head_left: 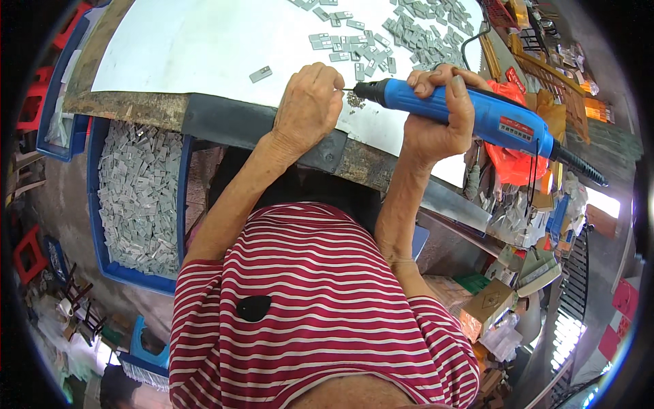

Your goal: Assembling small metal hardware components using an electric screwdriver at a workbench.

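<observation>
My right hand is wrapped round a blue electric screwdriver, held nearly level over the worktable and pointing left. Its thin bit reaches the fingertips of my left hand, whose fingers are curled together in a pinch. What they hold, if anything, is hidden behind the hand. Just under the screwdriver's black nose lies a small heap of tiny brownish screws. Beyond my hands, many small grey rectangular pieces are strewn over the white sheet. A single grey piece lies apart, left of my left hand.
A blue crate full of similar grey pieces stands below the table's left part. At the right edge hang a red plastic bag and the screwdriver's black cord. Cardboard boxes clutter the lower right. Red stools stand far left.
</observation>
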Demonstrator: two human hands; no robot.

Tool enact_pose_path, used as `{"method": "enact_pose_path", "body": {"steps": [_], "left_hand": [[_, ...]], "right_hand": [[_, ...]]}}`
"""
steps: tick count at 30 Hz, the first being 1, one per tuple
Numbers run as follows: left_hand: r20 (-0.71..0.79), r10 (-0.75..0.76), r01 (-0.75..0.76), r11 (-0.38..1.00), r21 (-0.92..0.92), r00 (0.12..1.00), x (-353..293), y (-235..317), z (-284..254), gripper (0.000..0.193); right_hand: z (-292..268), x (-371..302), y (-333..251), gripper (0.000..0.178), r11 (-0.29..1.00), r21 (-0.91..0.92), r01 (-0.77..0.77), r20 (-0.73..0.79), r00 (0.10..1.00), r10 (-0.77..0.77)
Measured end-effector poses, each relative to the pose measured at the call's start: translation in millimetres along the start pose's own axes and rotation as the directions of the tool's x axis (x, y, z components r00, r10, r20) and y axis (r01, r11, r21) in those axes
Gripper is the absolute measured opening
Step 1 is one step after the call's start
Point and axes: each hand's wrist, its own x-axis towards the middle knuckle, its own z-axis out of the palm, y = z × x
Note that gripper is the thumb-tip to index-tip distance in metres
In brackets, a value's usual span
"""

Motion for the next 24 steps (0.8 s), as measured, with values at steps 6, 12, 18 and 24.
{"method": "enact_pose_path", "body": {"steps": [6, 12, 18, 24], "left_hand": [[0.009, -0.016, 0.017, 1.0, -0.022, 1.0, 0.8, 0.9, -1.4, 0.011], [0.014, -0.014, 0.014, 1.0, -0.028, 1.0, 1.3, 2.5, -4.4, 0.013], [0.001, -0.079, 0.079, 0.994, -0.073, 0.997, 5.7, 1.0, -5.1, 0.013], [-0.049, 0.02, -0.006, 0.962, 0.274, 0.999, 33.6, -8.7, 3.0, 0.016]], "right_hand": [[0.0, 0.7, -1.0, 0.023, 1.0, -0.014, 0.014, 0.001, 1.0, -0.014], [-1.3, 1.5, -3.5, 0.024, 1.0, 0.003, 0.014, -0.018, 1.0, -0.014], [-5.2, 0.9, -13.9, 0.024, 1.0, 0.021, 0.023, -0.018, 1.0, -0.023], [-9.5, -0.2, -25.8, 0.023, 0.999, 0.037, 0.032, -0.022, 0.999, -0.031]]}}
